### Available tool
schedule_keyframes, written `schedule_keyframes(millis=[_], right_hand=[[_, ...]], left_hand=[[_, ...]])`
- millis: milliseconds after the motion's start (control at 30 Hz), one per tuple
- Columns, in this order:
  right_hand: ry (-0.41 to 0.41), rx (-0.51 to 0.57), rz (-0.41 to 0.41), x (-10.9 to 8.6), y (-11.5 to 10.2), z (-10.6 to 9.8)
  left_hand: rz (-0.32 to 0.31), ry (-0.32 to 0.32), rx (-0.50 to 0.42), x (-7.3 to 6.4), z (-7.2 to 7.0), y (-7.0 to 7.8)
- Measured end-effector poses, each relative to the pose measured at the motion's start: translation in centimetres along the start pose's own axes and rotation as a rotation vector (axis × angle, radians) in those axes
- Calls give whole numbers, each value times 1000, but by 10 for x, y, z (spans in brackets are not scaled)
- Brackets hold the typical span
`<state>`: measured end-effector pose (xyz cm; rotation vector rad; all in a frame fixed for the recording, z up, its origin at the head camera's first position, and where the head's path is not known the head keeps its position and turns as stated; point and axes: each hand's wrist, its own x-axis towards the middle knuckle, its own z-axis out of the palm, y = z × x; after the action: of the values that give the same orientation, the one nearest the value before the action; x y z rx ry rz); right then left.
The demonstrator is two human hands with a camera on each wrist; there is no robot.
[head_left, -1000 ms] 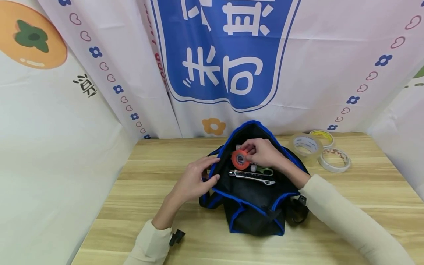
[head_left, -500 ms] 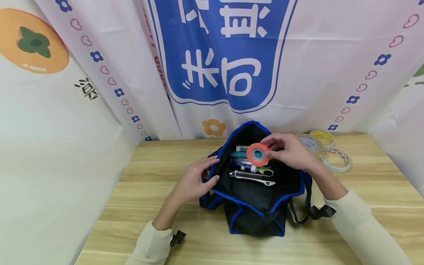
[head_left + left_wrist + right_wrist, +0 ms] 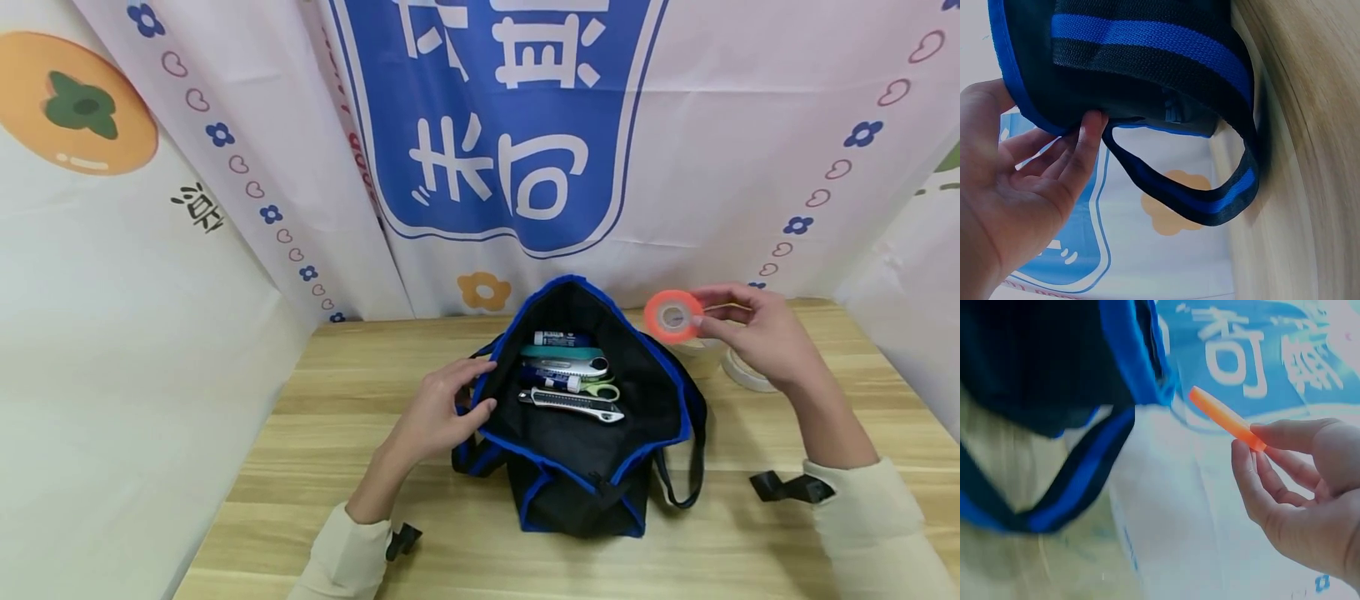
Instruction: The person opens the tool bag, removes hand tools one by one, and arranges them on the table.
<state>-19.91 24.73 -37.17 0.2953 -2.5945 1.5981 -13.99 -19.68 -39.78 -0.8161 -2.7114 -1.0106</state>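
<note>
A black bag [image 3: 570, 508] with blue edging lies with its mouth wide apart. My left hand [image 3: 438, 412] holds its left rim; in the left wrist view, a fingertip [image 3: 1092, 120] of this hand touches the bag's outer side near the strap. To the right of the bag, above the table, my right hand [image 3: 757, 333] pinches a roll of orange tape [image 3: 651, 323] between thumb and fingers. In the right wrist view, the orange tape roll [image 3: 1219, 415] appears edge-on. Within the bag lie a black and silver box cutter [image 3: 573, 404], green-handled scissors [image 3: 602, 390] and a glue stick [image 3: 555, 339].
A teal item [image 3: 558, 352], a silver cutter [image 3: 570, 367] and a dark blue tube [image 3: 540, 377] also lie inside the bag. Behind my right hand, a white tape roll [image 3: 746, 375] and a clear one [image 3: 697, 358] are partly hidden. A printed cloth [image 3: 675, 183] hangs behind the table.
My right hand has lifted the orange tape roll out of the bag and carried it to the right, towards the other rolls. My left hand has stayed at the rim.
</note>
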Motion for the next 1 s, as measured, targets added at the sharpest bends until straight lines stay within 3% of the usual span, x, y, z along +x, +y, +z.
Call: schedule_keyframes(millis=[267,467,700,1000], right_hand=[[76,43,39,-4,38,-36],[170,12,96,-10,59,-57],[270,-16,184,-8,75,-70],[311,48,235,-8,89,-80]], left_hand=[[3,2,-1,-1,1,-1],[2,-3,0,-1,2,-2],[11,-1,2,0,1,-2],[12,-3,1,0,1,-4]])
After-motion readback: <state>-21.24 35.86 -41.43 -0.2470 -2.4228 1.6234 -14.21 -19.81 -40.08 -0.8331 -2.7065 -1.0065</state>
